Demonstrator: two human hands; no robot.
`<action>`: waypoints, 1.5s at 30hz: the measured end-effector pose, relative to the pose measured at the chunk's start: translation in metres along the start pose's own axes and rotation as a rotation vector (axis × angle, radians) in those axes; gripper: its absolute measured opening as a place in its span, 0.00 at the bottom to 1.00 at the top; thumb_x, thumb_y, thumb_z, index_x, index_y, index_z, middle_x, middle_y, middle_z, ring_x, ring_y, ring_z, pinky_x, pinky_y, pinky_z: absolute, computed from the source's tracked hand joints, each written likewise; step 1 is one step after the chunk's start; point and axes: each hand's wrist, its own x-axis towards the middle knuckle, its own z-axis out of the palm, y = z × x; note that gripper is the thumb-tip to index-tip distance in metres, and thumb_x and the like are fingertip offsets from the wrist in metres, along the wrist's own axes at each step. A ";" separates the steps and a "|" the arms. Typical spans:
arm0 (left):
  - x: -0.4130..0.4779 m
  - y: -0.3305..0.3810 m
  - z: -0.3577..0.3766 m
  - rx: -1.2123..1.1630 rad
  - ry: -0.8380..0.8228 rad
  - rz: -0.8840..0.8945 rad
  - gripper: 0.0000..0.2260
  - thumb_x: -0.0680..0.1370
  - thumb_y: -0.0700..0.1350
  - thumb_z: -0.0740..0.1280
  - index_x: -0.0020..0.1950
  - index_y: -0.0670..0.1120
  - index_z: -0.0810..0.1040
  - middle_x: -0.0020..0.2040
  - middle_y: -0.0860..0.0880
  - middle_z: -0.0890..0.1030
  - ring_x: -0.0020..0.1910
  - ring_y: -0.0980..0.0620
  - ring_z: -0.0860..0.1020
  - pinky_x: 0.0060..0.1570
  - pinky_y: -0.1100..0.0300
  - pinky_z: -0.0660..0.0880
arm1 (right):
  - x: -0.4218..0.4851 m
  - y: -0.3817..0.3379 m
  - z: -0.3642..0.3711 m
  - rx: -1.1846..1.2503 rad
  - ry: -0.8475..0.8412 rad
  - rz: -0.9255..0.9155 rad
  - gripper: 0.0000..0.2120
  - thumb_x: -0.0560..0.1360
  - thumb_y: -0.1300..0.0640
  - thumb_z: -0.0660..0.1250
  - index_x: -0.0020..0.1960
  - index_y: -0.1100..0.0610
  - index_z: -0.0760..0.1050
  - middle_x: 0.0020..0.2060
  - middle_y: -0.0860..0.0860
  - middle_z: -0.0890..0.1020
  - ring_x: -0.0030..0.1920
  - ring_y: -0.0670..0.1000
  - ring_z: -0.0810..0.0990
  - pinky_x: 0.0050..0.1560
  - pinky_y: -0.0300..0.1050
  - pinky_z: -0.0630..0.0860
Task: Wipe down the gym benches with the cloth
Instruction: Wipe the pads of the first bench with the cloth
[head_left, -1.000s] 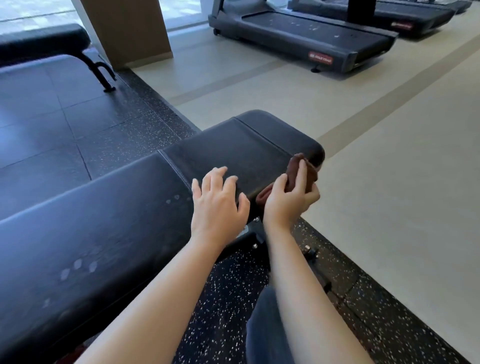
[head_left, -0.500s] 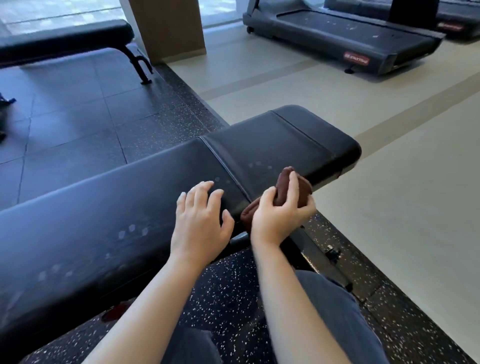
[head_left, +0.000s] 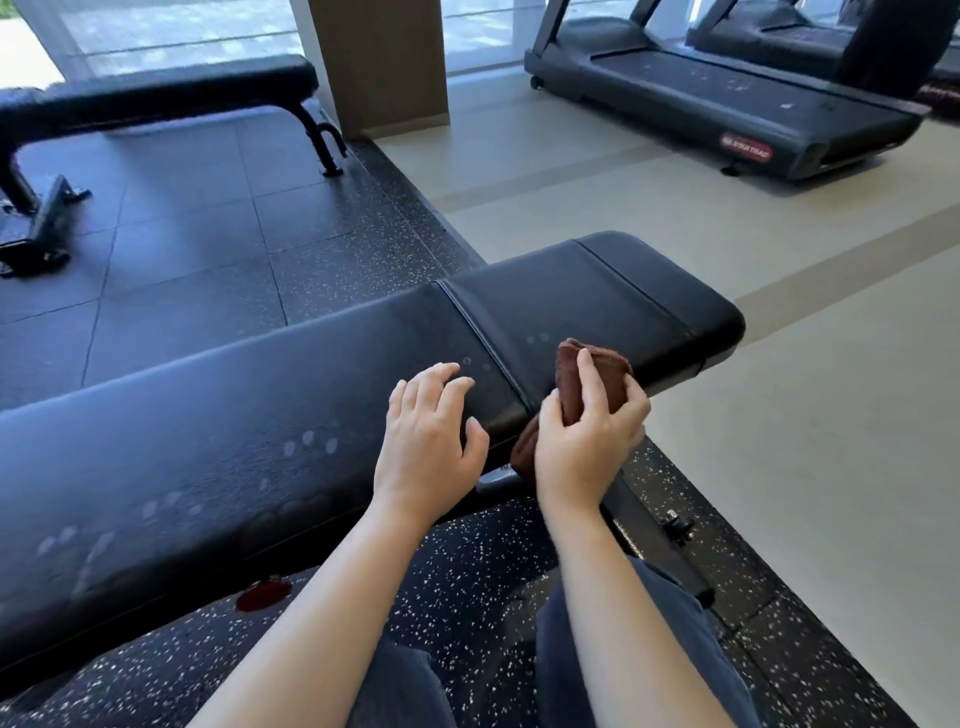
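The right hand (head_left: 582, 447) curls its fingers (head_left: 589, 379) round a bunched brown cloth (head_left: 569, 366) at the near edge of the black gym bench (head_left: 208, 441). The left hand (head_left: 426, 441) rests beside it with fingers (head_left: 441, 376) spread on the print-smudged pad. Beyond stand a second bench (head_left: 156, 93), a pillar (head_left: 384, 57) and a treadmill (head_left: 727, 109).

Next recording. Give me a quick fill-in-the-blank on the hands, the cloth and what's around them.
The right hand grips a bunched brown ____. The left hand rests open on the black padded ____. On the pale floor beyond stands a ____ with a red label.
Missing words: cloth; bench; treadmill.
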 end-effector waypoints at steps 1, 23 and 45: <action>0.000 0.001 0.000 0.007 0.003 -0.004 0.20 0.73 0.48 0.56 0.57 0.39 0.77 0.59 0.42 0.77 0.59 0.41 0.74 0.64 0.42 0.63 | 0.005 0.001 -0.006 -0.017 -0.022 -0.059 0.22 0.69 0.63 0.71 0.62 0.52 0.77 0.63 0.63 0.69 0.57 0.65 0.69 0.57 0.54 0.70; 0.003 0.007 0.010 0.231 0.121 -0.204 0.23 0.73 0.50 0.58 0.62 0.40 0.75 0.64 0.42 0.75 0.66 0.44 0.70 0.66 0.41 0.60 | 0.089 -0.024 0.014 -0.579 -0.745 -0.426 0.24 0.77 0.51 0.61 0.72 0.45 0.63 0.69 0.59 0.64 0.64 0.61 0.65 0.63 0.55 0.64; -0.111 -0.116 -0.115 0.468 0.117 -0.235 0.24 0.73 0.52 0.57 0.63 0.40 0.76 0.64 0.38 0.75 0.65 0.39 0.70 0.61 0.33 0.64 | -0.085 -0.119 0.047 -0.459 -0.964 -0.676 0.25 0.76 0.52 0.62 0.72 0.43 0.62 0.66 0.55 0.66 0.62 0.60 0.65 0.61 0.50 0.67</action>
